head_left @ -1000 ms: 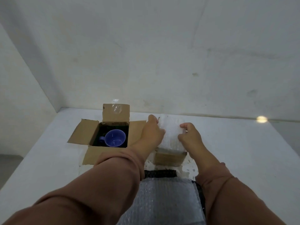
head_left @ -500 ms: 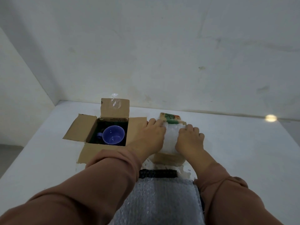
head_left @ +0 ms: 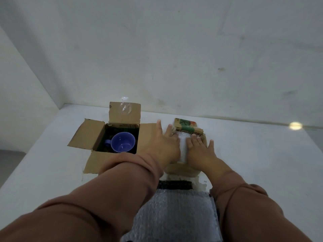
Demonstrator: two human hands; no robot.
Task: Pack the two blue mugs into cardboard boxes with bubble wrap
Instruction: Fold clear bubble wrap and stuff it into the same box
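A blue mug [head_left: 122,144] stands upright and unwrapped in the left cardboard box [head_left: 90,135], whose flaps lie open. To its right is a smaller cardboard box [head_left: 181,170] filled with white bubble wrap [head_left: 182,145]. My left hand [head_left: 164,145] and my right hand [head_left: 199,147] lie flat on that wrap, fingers straight, pressing it down into the box. A second mug does not show; whatever the wrap covers is hidden. The small box's printed far flap [head_left: 187,126] stands up behind my fingers.
A sheet of bubble wrap [head_left: 174,213] lies near me between my forearms, over something dark [head_left: 174,185]. Everything sits on a white table [head_left: 253,163] against a white wall. The table's left edge drops off beside the open box.
My hands went from holding the bubble wrap above the small box to lying flat on it, pushing it down inside. The printed far flap came into view.
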